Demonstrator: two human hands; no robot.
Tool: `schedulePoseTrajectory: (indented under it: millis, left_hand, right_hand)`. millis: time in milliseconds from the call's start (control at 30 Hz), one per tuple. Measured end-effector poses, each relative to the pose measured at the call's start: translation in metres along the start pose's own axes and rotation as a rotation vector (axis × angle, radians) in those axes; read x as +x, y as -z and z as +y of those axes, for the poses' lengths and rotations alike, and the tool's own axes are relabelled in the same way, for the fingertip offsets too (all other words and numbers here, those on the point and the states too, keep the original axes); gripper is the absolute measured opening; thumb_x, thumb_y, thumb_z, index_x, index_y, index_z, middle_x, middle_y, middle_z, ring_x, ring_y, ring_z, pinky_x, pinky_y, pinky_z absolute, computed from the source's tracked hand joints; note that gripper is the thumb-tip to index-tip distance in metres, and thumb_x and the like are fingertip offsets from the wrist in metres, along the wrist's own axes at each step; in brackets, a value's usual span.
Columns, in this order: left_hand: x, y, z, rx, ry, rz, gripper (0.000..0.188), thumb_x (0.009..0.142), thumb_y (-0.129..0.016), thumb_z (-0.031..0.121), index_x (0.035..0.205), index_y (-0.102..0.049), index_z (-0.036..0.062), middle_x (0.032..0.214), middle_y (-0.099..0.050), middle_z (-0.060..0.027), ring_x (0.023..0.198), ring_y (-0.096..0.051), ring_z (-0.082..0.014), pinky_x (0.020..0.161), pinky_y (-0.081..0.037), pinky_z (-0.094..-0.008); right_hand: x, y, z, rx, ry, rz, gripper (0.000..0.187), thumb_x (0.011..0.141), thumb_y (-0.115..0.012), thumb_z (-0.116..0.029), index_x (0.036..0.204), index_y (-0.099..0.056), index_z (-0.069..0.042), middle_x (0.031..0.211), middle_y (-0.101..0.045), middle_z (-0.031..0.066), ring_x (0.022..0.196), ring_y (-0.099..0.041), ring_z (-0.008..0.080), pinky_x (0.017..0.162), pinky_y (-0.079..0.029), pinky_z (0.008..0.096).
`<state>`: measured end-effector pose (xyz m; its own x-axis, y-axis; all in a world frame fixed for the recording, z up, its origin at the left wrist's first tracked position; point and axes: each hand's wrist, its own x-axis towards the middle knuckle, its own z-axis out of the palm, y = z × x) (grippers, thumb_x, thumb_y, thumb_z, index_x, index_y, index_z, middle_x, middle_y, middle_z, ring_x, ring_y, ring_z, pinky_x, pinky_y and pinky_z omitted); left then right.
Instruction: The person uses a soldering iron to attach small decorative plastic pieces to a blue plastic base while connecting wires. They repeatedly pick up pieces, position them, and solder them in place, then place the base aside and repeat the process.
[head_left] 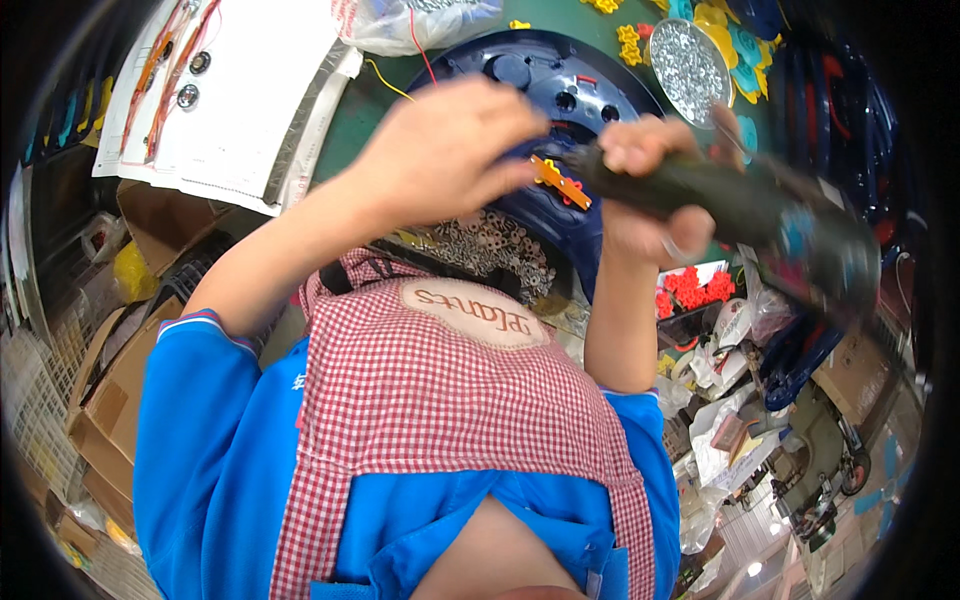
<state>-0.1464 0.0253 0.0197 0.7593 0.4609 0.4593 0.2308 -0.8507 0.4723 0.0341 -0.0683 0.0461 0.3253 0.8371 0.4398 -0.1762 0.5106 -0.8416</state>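
Observation:
A dark electric screwdriver (730, 200), blurred by motion, lies across my right hand (650, 215), whose fingers are wrapped round it. Its narrow end points left, over a dark blue moulded plastic part (620, 95) with round holes. My left hand (455, 150) hovers over the left side of that part, smeared by motion. Its fingers bend toward the middle, and I cannot tell whether they pinch anything. Beside its thumb is a narrow orange strip (575, 190) with small yellow and red bits around it. A red wire (422, 48) and a yellow wire (385, 78) run behind my left hand.
A round dish of screws (690, 72) stands at the far right, near yellow and teal plastic pieces (745, 50). Loose metal pieces (490, 250) lie close to my apron. Red pieces (695, 288) sit at the right. Paper sheets (235, 75) with wired parts cover the left.

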Motion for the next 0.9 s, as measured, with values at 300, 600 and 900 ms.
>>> schedulePoseTrajectory:
  millis: [300,600,900]
  left_hand:
    - [0.057,0.045,0.001,-1.5,-0.093,0.07,0.033,0.091,-0.066,0.033,0.1,-0.071,0.0013,0.084,-0.072,-0.009,0.076,-0.069,-0.0195,0.072,-0.054,-0.0295]
    - [0.035,0.059,0.087,-1.838,-0.313,0.194,0.03,0.088,-0.066,0.031,0.099,-0.072,0.0033,0.086,-0.072,-0.0089,0.077,-0.068,-0.0204,0.072,-0.054,-0.0308]
    - [0.035,0.06,0.097,-1.82,-0.357,0.244,0.028,0.085,-0.066,0.029,0.098,-0.073,0.0052,0.087,-0.072,-0.0089,0.078,-0.068,-0.0214,0.072,-0.053,-0.0321]
  right_hand:
    - [-0.013,-0.01,-0.02,-0.166,0.025,0.255,0.096,0.08,-0.069,-0.062,0.14,-0.026,-0.002,0.076,-0.057,0.009,0.069,-0.056,0.0197,0.065,-0.048,0.0363]
    - [-0.014,0.003,-0.02,-0.11,0.023,0.12,0.095,0.08,-0.064,-0.068,0.143,-0.028,-0.008,0.079,-0.056,0.0068,0.071,-0.057,0.0198,0.069,-0.045,0.0373]
    - [-0.019,0.007,-0.02,-0.095,0.012,0.106,0.095,0.079,-0.063,-0.071,0.145,-0.029,-0.012,0.081,-0.056,0.0062,0.072,-0.055,0.0189,0.072,-0.045,0.0382]
